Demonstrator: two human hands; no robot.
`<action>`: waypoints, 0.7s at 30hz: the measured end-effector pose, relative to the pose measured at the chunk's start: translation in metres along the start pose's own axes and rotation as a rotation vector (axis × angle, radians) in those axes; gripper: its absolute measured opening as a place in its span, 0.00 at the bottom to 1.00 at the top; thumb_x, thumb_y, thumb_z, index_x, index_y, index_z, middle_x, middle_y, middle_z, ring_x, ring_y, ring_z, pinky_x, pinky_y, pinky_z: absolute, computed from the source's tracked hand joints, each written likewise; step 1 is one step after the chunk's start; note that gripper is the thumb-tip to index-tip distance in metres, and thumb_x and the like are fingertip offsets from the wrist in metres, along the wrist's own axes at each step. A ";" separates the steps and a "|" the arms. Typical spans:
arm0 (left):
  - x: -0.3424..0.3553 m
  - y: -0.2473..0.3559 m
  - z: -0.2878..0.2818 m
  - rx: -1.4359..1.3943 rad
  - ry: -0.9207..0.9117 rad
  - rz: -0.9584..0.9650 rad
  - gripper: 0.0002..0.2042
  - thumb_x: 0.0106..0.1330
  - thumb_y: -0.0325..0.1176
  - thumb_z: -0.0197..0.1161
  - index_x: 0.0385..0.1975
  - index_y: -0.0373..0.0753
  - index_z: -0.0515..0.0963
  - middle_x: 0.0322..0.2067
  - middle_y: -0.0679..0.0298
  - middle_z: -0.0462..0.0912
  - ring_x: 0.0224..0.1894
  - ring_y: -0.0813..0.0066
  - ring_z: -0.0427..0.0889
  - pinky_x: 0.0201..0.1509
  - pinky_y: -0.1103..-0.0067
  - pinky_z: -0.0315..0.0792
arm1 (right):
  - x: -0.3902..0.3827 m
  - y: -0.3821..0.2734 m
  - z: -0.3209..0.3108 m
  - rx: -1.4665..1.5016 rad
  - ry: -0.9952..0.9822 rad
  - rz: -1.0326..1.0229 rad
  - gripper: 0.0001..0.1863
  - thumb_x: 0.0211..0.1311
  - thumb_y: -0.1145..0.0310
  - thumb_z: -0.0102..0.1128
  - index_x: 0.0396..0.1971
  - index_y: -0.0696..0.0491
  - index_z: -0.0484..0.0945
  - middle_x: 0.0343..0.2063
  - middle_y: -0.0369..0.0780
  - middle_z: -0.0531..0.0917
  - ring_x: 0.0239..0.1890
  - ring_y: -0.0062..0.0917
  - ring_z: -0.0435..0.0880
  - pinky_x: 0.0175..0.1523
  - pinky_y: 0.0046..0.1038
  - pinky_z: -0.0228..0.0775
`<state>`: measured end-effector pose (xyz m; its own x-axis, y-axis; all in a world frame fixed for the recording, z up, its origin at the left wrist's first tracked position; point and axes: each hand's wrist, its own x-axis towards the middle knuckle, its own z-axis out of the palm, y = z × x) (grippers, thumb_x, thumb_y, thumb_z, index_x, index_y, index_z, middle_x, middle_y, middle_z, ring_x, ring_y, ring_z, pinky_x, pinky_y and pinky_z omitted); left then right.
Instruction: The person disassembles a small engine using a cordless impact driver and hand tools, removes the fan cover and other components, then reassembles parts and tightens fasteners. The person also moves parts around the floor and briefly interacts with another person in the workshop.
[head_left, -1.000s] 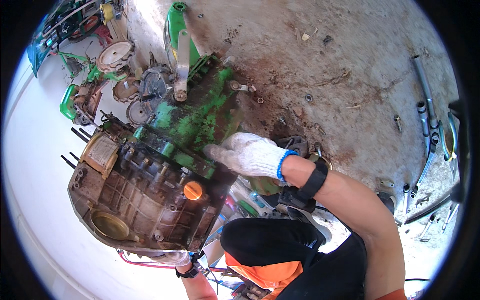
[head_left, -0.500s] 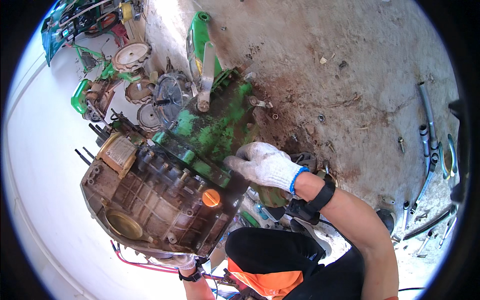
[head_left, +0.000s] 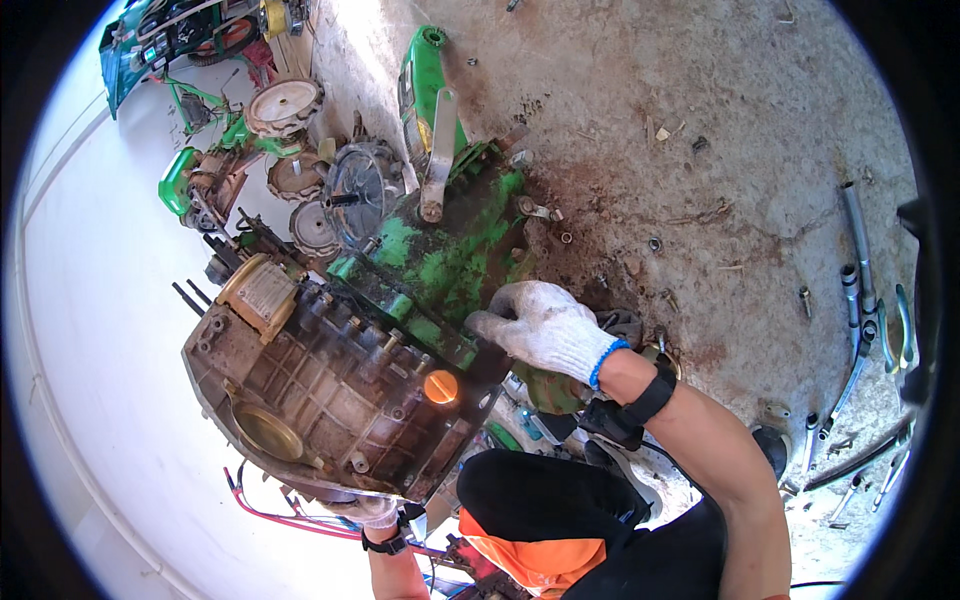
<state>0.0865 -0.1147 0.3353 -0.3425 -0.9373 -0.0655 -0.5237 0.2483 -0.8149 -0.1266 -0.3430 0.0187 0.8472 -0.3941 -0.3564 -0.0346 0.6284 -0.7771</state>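
A brown, grimy engine casing (head_left: 310, 390) with an orange cap (head_left: 441, 387) is joined to a larger green housing (head_left: 440, 250) with flaking paint and an upright metal lever (head_left: 439, 150). My right hand (head_left: 545, 332), in a white knit glove with blue cuff, rests at the housing's lower right edge, fingers curled against it, tips partly hidden. My left hand (head_left: 374, 510), also gloved, is under the casing's lower edge, touching it, with its fingers hidden.
Discs (head_left: 282, 105) and green machine parts (head_left: 177, 182) lie at upper left. Wrenches and pipes (head_left: 858, 260) lie on the stained concrete floor (head_left: 700, 80) at right, with scattered nuts and bolts. My black-clad knee (head_left: 520, 490) is below, near red hoses (head_left: 300, 520).
The whole scene has shifted right in the view, the engine assembly most visibly. My right hand keeps its place at the green housing's edge; my left hand remains under the casing.
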 end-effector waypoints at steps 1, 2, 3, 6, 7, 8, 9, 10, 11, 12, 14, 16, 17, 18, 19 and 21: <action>-0.001 0.000 0.000 0.012 0.006 0.002 0.52 0.80 0.68 0.47 0.83 0.26 0.40 0.81 0.31 0.48 0.82 0.32 0.58 0.84 0.45 0.60 | 0.001 0.002 0.000 0.028 -0.008 -0.014 0.26 0.73 0.45 0.66 0.46 0.56 0.89 0.39 0.50 0.91 0.47 0.43 0.91 0.55 0.40 0.81; -0.002 0.000 -0.001 -0.007 0.011 -0.039 0.52 0.80 0.68 0.46 0.83 0.27 0.39 0.82 0.32 0.48 0.82 0.32 0.57 0.85 0.45 0.58 | 0.002 0.004 0.002 0.051 -0.009 -0.027 0.25 0.73 0.46 0.66 0.46 0.56 0.89 0.40 0.49 0.91 0.46 0.41 0.91 0.55 0.39 0.81; -0.003 0.002 -0.001 -0.012 0.013 -0.079 0.50 0.79 0.68 0.46 0.82 0.31 0.40 0.80 0.31 0.48 0.81 0.28 0.57 0.82 0.42 0.60 | 0.004 0.007 0.003 0.075 -0.008 -0.057 0.24 0.73 0.48 0.66 0.47 0.56 0.89 0.40 0.49 0.92 0.46 0.39 0.91 0.55 0.38 0.81; -0.003 0.006 -0.004 -0.006 0.011 -0.169 0.41 0.79 0.67 0.50 0.80 0.49 0.45 0.74 0.25 0.51 0.75 0.10 0.58 0.72 0.29 0.69 | 0.006 0.016 0.004 0.184 -0.044 -0.107 0.21 0.73 0.55 0.67 0.51 0.57 0.87 0.43 0.47 0.92 0.46 0.33 0.89 0.56 0.35 0.80; -0.004 0.007 -0.004 -0.003 0.012 -0.181 0.39 0.79 0.67 0.51 0.79 0.53 0.47 0.72 0.24 0.51 0.73 0.05 0.58 0.69 0.26 0.71 | 0.006 0.017 0.004 0.212 -0.028 -0.150 0.20 0.73 0.55 0.67 0.52 0.57 0.87 0.43 0.47 0.92 0.47 0.33 0.89 0.57 0.35 0.80; -0.004 0.008 -0.004 -0.002 0.017 -0.167 0.39 0.79 0.67 0.52 0.78 0.52 0.48 0.73 0.23 0.50 0.73 0.05 0.58 0.69 0.26 0.71 | 0.005 0.018 0.004 0.220 -0.032 -0.126 0.20 0.73 0.56 0.67 0.53 0.57 0.87 0.44 0.47 0.92 0.48 0.34 0.89 0.57 0.35 0.80; -0.005 0.008 -0.004 -0.001 0.011 -0.161 0.38 0.79 0.67 0.51 0.78 0.51 0.49 0.73 0.23 0.49 0.73 0.05 0.57 0.69 0.26 0.71 | 0.004 0.017 0.004 0.221 -0.003 -0.178 0.20 0.73 0.57 0.67 0.52 0.57 0.87 0.44 0.47 0.92 0.48 0.33 0.89 0.58 0.36 0.79; -0.007 0.007 -0.003 0.013 0.028 -0.137 0.38 0.79 0.67 0.51 0.77 0.51 0.49 0.74 0.23 0.48 0.74 0.05 0.56 0.69 0.26 0.70 | 0.003 0.016 0.003 0.203 0.007 -0.163 0.19 0.73 0.57 0.67 0.52 0.57 0.88 0.44 0.47 0.92 0.48 0.33 0.89 0.58 0.36 0.79; -0.009 0.006 -0.002 0.026 0.033 -0.119 0.38 0.79 0.67 0.51 0.77 0.50 0.50 0.75 0.23 0.47 0.74 0.05 0.55 0.69 0.26 0.70 | 0.002 0.015 0.003 0.185 0.019 -0.147 0.19 0.72 0.58 0.68 0.52 0.57 0.88 0.44 0.47 0.91 0.48 0.33 0.89 0.59 0.36 0.79; -0.012 0.004 0.000 0.011 0.039 -0.110 0.38 0.79 0.68 0.51 0.77 0.50 0.51 0.76 0.24 0.45 0.75 0.04 0.54 0.69 0.25 0.70 | 0.002 0.013 0.002 0.171 0.017 -0.124 0.19 0.72 0.58 0.68 0.51 0.57 0.88 0.44 0.47 0.91 0.48 0.32 0.89 0.59 0.36 0.79; -0.016 -0.001 0.004 -0.018 0.049 -0.092 0.38 0.79 0.68 0.50 0.77 0.49 0.53 0.79 0.25 0.41 0.76 0.04 0.51 0.69 0.24 0.68 | 0.002 0.010 0.002 0.138 0.021 -0.097 0.18 0.71 0.59 0.69 0.51 0.57 0.88 0.45 0.47 0.91 0.49 0.31 0.89 0.59 0.36 0.79; -0.018 -0.005 0.006 -0.005 0.044 -0.037 0.39 0.79 0.68 0.48 0.79 0.48 0.50 0.80 0.27 0.40 0.77 0.07 0.51 0.71 0.26 0.67 | 0.003 0.010 0.002 0.177 0.008 -0.094 0.18 0.70 0.59 0.70 0.50 0.57 0.89 0.45 0.46 0.91 0.49 0.31 0.89 0.59 0.36 0.79; -0.017 -0.007 0.006 0.030 0.048 0.008 0.41 0.79 0.67 0.48 0.80 0.46 0.48 0.81 0.28 0.39 0.77 0.09 0.51 0.72 0.28 0.66 | 0.004 0.012 0.003 0.196 0.004 -0.103 0.18 0.69 0.59 0.70 0.49 0.57 0.89 0.46 0.46 0.91 0.49 0.31 0.89 0.59 0.36 0.79; -0.016 -0.006 0.007 0.066 0.053 0.052 0.42 0.79 0.66 0.47 0.81 0.44 0.46 0.81 0.30 0.39 0.78 0.12 0.51 0.74 0.30 0.65 | 0.005 0.013 0.004 0.220 0.011 -0.141 0.18 0.70 0.59 0.70 0.49 0.57 0.89 0.45 0.45 0.91 0.49 0.31 0.89 0.60 0.36 0.79; -0.014 -0.007 0.005 0.141 0.047 0.136 0.45 0.80 0.63 0.47 0.81 0.34 0.41 0.81 0.29 0.42 0.80 0.19 0.52 0.79 0.36 0.63 | 0.005 0.015 0.005 0.245 0.019 -0.178 0.18 0.70 0.59 0.70 0.50 0.57 0.89 0.45 0.45 0.91 0.49 0.31 0.89 0.60 0.37 0.79; -0.013 -0.001 0.005 -0.050 0.028 -0.037 0.48 0.81 0.63 0.49 0.82 0.29 0.39 0.79 0.29 0.46 0.81 0.21 0.53 0.81 0.38 0.62 | 0.004 0.019 0.008 0.293 0.042 -0.231 0.18 0.70 0.59 0.70 0.49 0.57 0.89 0.45 0.44 0.91 0.49 0.30 0.89 0.60 0.36 0.79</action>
<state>0.0955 -0.1039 0.3335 -0.3432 -0.9391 -0.0191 -0.5742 0.2259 -0.7869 -0.1198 -0.3276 0.0070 0.7922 -0.5711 -0.2152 0.3130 0.6829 -0.6600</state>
